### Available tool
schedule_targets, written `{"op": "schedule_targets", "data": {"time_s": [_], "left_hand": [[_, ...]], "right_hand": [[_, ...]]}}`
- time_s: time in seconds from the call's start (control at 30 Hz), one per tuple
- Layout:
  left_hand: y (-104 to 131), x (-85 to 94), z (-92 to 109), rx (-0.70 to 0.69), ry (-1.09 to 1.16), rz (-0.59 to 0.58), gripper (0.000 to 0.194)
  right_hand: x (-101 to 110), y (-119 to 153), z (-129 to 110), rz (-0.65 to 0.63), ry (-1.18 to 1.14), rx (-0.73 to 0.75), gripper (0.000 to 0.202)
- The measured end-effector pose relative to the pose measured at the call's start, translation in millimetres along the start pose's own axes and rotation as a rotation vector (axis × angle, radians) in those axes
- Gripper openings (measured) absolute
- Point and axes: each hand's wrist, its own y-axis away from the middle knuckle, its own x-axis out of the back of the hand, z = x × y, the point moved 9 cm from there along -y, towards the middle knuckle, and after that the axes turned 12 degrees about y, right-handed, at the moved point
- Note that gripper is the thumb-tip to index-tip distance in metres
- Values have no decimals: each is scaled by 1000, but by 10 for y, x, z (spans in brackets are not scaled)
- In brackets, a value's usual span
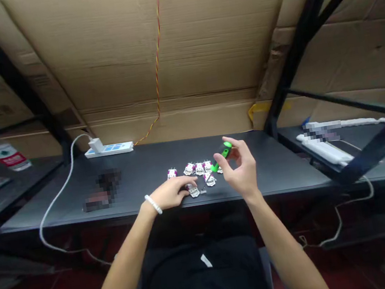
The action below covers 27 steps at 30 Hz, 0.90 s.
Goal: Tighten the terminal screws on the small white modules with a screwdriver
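Observation:
My right hand (240, 168) is closed around the green and black handle of a screwdriver (225, 151). Its thin shaft slants down and left toward the small parts on the table. With bent fingers, my left hand (174, 191) grips a small white part (193, 190) lying on the tabletop near the front edge. Several similar white and purple parts lie just beyond, among them one (171, 173) at the left, one (199, 168) in the middle and one (209, 179) near the screwdriver's shaft. Their finer detail is too small to make out.
A white power strip (113, 149) with a plugged-in charger (96, 145) lies at the back left; its white cable (55, 196) hangs over the front edge. Black metal posts (280, 68) flank the dark table (273, 176). A cardboard wall (206, 41) stands behind. Another power strip (323, 148) lies at right.

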Motion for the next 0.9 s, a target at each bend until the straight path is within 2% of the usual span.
{"op": "schedule_targets", "data": {"time_s": [0.13, 0.27, 0.33, 0.57, 0.8, 0.9], "left_hand": [[24, 22, 97, -45, 0, 7, 28], [48, -11, 266, -131, -35, -14, 41], [42, -50, 300, -133, -76, -26, 45], [-21, -179, 272, -106, -172, -68, 34], [-22, -187, 211, -109, -183, -60, 34], [-17, -157, 191, -119, -161, -26, 34]], "right_hand": [[6, -11, 85, 25, -24, -40, 40], [33, -21, 134, 61, -42, -74, 40], [38, -21, 136, 69, -45, -74, 40], [54, -18, 158, 85, -49, -88, 39], [170, -59, 123, 148, -48, -83, 37], [246, -92, 206, 192, -58, -83, 36]]}}
